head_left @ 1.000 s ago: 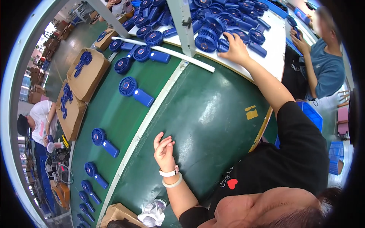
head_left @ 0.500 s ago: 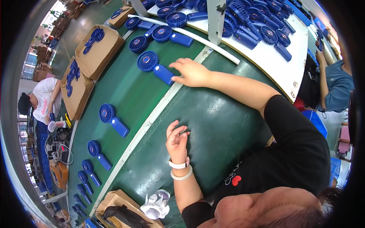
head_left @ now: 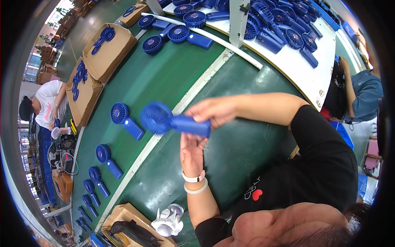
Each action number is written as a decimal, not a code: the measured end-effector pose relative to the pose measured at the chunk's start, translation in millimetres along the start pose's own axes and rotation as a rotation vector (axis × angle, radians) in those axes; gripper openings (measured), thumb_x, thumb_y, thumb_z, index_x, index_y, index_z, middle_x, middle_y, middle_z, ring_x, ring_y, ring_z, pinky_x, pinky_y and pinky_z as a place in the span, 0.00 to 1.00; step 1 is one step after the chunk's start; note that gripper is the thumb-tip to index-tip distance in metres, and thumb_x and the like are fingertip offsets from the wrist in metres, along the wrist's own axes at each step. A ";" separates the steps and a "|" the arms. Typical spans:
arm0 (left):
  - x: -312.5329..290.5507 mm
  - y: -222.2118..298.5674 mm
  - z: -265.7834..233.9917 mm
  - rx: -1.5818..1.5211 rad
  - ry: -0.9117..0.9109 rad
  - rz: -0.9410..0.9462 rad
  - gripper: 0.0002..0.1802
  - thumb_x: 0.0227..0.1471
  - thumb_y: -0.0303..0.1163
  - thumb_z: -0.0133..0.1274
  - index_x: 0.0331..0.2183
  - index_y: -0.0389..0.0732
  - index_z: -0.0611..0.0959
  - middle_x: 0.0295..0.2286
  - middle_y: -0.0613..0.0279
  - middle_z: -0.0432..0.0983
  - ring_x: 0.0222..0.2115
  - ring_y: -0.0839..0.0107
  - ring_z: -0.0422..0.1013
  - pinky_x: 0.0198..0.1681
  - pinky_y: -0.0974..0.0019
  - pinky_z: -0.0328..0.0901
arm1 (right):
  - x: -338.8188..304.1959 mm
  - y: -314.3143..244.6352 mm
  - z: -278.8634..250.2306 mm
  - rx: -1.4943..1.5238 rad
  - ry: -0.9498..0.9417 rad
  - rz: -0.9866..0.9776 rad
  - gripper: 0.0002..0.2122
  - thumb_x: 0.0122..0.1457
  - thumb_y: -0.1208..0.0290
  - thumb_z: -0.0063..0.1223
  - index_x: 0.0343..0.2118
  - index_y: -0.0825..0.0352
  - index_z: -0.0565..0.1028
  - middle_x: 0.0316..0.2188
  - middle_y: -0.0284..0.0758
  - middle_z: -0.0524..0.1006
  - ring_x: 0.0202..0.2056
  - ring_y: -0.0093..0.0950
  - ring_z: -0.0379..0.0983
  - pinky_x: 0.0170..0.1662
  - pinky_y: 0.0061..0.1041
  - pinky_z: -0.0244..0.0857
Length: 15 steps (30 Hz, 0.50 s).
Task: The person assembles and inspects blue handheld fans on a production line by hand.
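Note:
My right hand (head_left: pixel 216 112) grips a blue handheld fan (head_left: pixel 189 125) by its handle, raised over the bench's near strip. The fan's round head (head_left: pixel 156 118) is blurred and points left. My left hand (head_left: pixel 191 153), with a pale watch and bangle at the wrist, is just below the handle, fingers stretched up to it. Whether the left fingertips touch the handle cannot be made out. On the green belt (head_left: pixel 164 78), a blue fan (head_left: pixel 126 121) lies to the left, with several more in a line toward the lower left.
More blue fans (head_left: pixel 179 35) lie at the belt's far end, and a heap (head_left: pixel 279 24) covers a white table. Open cartons (head_left: pixel 108 57) holding blue parts line the far side. A flower-shaped white cup (head_left: pixel 168 222) stands near a cardboard box (head_left: pixel 123 212). Two people work nearby.
My right hand has taken the nearest fan off the belt and drawn it toward me, above my left hand. My left fingers have straightened. The remaining line of fans has shifted slightly.

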<state>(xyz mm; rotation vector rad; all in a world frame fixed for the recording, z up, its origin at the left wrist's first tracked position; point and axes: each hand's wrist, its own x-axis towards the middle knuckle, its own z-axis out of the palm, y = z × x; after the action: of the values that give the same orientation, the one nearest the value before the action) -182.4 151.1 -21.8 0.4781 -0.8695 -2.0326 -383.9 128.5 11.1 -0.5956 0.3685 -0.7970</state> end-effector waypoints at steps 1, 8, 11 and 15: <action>-4.7 -2.5 -8.1 0.032 -0.020 -0.007 0.40 0.52 0.52 0.46 0.57 0.37 0.55 0.51 0.56 0.60 0.50 0.66 0.60 0.48 0.61 0.61 | -9.0 4.9 13.7 0.030 -0.071 0.047 0.21 0.58 0.62 0.47 0.50 0.71 0.61 0.41 0.40 0.72 0.41 0.30 0.72 0.44 0.29 0.68; -5.0 3.1 -3.7 0.008 -0.008 -0.046 0.41 0.50 0.50 0.50 0.56 0.39 0.53 0.52 0.46 0.59 0.50 0.55 0.62 0.53 0.52 0.56 | -9.6 9.3 -7.4 -0.846 0.008 0.289 0.10 0.60 0.69 0.42 0.38 0.71 0.69 0.33 0.37 0.75 0.34 0.25 0.73 0.36 0.25 0.69; -3.3 3.5 -5.7 0.021 0.054 -0.063 0.42 0.48 0.57 0.46 0.56 0.43 0.54 0.42 0.53 0.67 0.42 0.58 0.68 0.47 0.54 0.63 | 20.0 -32.6 -46.6 -0.890 0.087 0.033 0.07 0.58 0.71 0.46 0.37 0.67 0.71 0.29 0.32 0.75 0.29 0.23 0.72 0.34 0.22 0.67; -2.2 4.8 -8.4 -0.030 0.083 -0.099 0.44 0.46 0.64 0.40 0.56 0.45 0.55 0.37 0.57 0.67 0.34 0.63 0.70 0.36 0.59 0.68 | 76.7 -100.3 -109.3 -1.751 0.640 -0.514 0.12 0.50 0.76 0.49 0.40 0.68 0.69 0.35 0.41 0.73 0.40 0.34 0.70 0.45 0.28 0.65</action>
<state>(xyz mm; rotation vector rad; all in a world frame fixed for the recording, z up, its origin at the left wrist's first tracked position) -173.4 147.7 -23.9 0.5946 -0.7783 -2.0971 -446.6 -23.5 -17.9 -2.1263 1.6001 -1.0100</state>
